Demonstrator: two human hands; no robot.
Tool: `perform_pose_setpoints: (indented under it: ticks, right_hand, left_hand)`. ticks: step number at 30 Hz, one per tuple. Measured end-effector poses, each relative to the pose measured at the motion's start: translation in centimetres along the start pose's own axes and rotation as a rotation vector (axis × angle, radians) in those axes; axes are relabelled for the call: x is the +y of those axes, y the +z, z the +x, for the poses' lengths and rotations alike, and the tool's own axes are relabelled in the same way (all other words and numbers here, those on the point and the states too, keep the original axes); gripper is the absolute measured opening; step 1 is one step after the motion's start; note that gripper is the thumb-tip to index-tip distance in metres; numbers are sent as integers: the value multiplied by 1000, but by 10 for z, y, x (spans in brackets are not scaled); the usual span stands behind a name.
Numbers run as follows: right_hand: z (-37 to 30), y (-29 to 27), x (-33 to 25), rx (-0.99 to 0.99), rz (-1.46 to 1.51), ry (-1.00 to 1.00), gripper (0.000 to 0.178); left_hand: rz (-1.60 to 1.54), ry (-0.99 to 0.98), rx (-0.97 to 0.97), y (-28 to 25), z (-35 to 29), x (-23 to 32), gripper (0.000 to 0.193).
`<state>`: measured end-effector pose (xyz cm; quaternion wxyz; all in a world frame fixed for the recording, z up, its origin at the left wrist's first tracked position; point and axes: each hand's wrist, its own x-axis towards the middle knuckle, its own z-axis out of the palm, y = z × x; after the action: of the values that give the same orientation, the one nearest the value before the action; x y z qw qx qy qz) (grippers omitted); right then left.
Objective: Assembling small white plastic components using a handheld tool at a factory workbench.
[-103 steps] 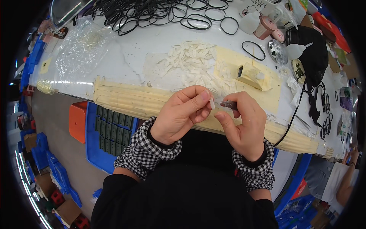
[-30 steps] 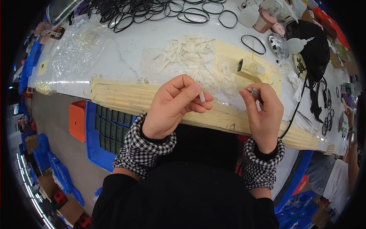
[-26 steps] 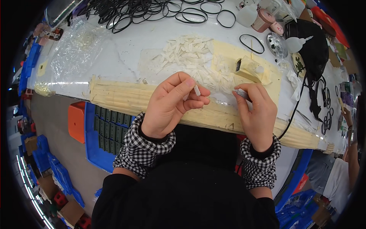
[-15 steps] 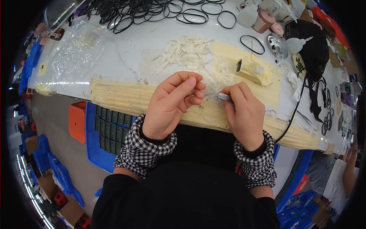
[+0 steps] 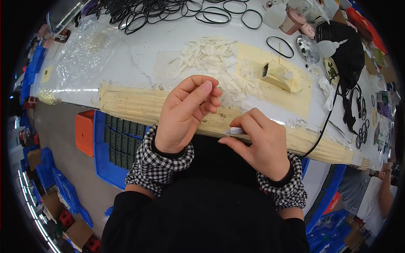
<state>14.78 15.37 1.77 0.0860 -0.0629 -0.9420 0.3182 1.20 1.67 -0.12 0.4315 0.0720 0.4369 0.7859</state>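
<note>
My left hand (image 5: 181, 114) is raised over the table's near edge, its thumb pressed to the curled fingers. Whatever it may pinch is too small to make out. Lower and to the right, my right hand (image 5: 263, 143) has a small flat grey-white piece (image 5: 238, 130) tucked against its bent fingers, with the thumb stretched out below it. Just beyond both hands lies a heap of short white strips (image 5: 206, 55), some spilling onto a yellow sheet (image 5: 301, 95). On that sheet sits a yellow tape-wrapped block (image 5: 280, 76) with a dark opening.
Black rubber loops (image 5: 147, 12) are piled at the back. A crumpled clear plastic bag (image 5: 84, 52) lies at the left. Pink jars (image 5: 292, 22), a black bag (image 5: 341, 42) and a cord stand right. Beneath the table edge are a blue crate (image 5: 103, 162) and an orange stool (image 5: 84, 133).
My right hand has moved down and slightly left toward my body with the grey-white piece, and its thumb has swung away from the fingers. My left hand has shifted slightly left.
</note>
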Motion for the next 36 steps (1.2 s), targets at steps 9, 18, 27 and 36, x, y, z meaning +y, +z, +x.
perform_pose_setpoints:
  ticks: [9,18,27,36]
  right_hand:
    - [3,6,5,193,302,93,20]
    - [7,-4,-7,240,379,115,27]
    - [10,-10,-9,210,352,17,35]
    - [11,5,0,347,-108,-71,42]
  left_hand:
    - [167,-34,-69,6,-4,0,16]
    - [190,-173,-263,8,-4,-1,6]
    - [219,-191,-297,3,-4,-1,17]
    - [-20,-171,-295,8,-4,-12,23]
